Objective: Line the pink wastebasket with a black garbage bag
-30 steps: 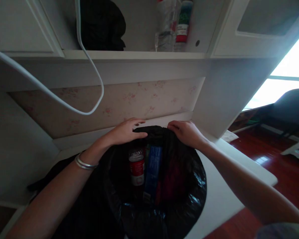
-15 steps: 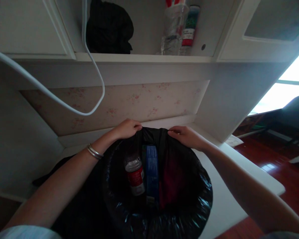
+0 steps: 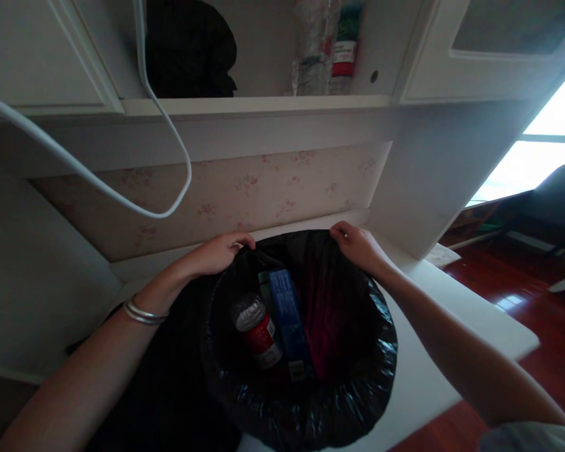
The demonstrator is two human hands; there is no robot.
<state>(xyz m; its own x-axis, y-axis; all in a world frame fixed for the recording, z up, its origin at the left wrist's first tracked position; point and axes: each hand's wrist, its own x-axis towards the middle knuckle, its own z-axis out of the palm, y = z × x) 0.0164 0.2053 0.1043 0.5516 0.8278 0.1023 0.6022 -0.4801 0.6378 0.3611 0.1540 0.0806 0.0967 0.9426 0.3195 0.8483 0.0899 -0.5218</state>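
A round bin lined with a black garbage bag (image 3: 306, 414) stands on the white surface before me, its mouth wide. My left hand (image 3: 223, 252) pinches the bag's far edge on the left. On the far right, my right hand (image 3: 355, 245) grips the same edge, and the plastic is stretched between the two. Inside lie a clear bottle with a red label (image 3: 258, 333), a blue box (image 3: 288, 314) and something dark pink (image 3: 327, 320) against the right wall. The bin itself is hidden under the bag.
A white cable (image 3: 164, 210) hangs in a loop at the upper left. Above, an open shelf (image 3: 263, 105) holds a black bundle (image 3: 188, 50), clear plastic containers (image 3: 313, 63) and a green and red can (image 3: 346, 47). Black fabric or plastic (image 3: 155, 383) lies left of the bin.
My hands have moved apart, left hand leftward and right hand rightward and slightly up, spreading the bag's far edge. The bottle and blue box now lean more to the left.
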